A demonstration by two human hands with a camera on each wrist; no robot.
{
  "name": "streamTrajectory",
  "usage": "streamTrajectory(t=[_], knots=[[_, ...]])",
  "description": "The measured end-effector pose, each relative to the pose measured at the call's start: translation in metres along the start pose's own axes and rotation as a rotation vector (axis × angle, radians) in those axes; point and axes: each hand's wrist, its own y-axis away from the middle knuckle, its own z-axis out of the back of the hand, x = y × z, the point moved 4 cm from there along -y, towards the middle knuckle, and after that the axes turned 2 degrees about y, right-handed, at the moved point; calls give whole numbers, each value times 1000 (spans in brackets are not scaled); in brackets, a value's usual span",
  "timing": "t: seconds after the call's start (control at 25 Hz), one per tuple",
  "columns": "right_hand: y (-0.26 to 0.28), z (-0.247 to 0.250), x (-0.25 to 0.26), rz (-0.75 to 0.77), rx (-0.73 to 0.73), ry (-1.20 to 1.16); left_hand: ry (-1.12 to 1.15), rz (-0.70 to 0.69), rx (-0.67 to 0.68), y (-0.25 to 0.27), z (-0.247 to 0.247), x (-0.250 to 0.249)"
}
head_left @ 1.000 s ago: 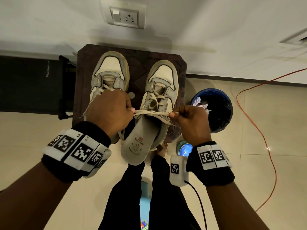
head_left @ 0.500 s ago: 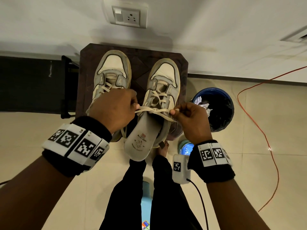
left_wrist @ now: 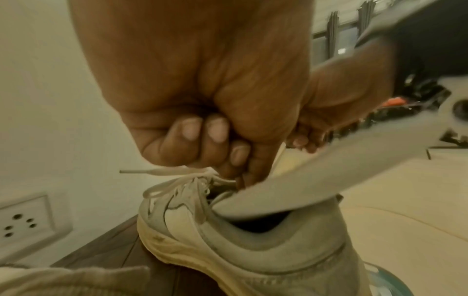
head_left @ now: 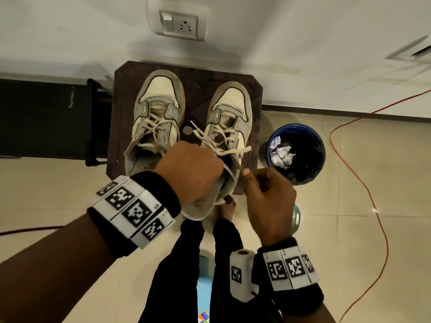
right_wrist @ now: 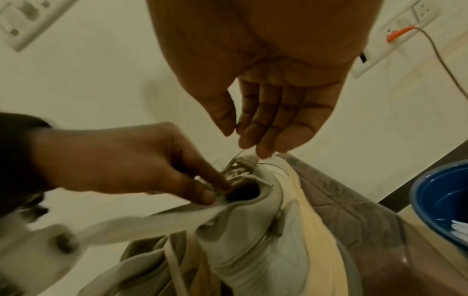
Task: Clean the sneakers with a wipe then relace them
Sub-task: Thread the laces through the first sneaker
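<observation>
Two worn white-and-grey sneakers stand on a dark brown stool (head_left: 198, 89): the left sneaker (head_left: 161, 108) and the right sneaker (head_left: 231, 101). A pale insole (head_left: 198, 206) sticks out of the right sneaker's opening towards me. My left hand (head_left: 210, 166) sits over that opening with curled fingers. Its thumb and forefinger (right_wrist: 210, 186) pinch the cream lace (head_left: 233, 151) at the top of the tongue. My right hand (head_left: 247, 178) is beside the heel, and a thin lace strand runs to its thumb and forefinger (right_wrist: 238, 138), which pinch it. Both lace ends lie loose over the shoe.
A blue bin (head_left: 293, 127) holding crumpled wipes stands right of the stool. An orange cable (head_left: 363, 183) curves across the tiled floor. A black rack (head_left: 46, 117) is at the left, and a wall socket (head_left: 179, 22) is above the stool. My legs (head_left: 186, 264) are below.
The lace was stretched taut between both hands; now its ends lie slack on the right sneaker. My left hand moved right onto the shoe's opening, and my right hand dropped towards the heel.
</observation>
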Motion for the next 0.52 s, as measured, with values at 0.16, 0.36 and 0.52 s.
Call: streamTrajectory(t=[0.16, 0.36, 0.52], knots=[[37, -25, 15, 82, 356, 83, -141, -39, -55, -15, 3, -1], [64, -50, 24, 247, 562, 245, -227, -70, -26, -14, -4, -6], [64, -47, 26, 327, 414, 233, -180, -66, -27, -22, 0, -15]])
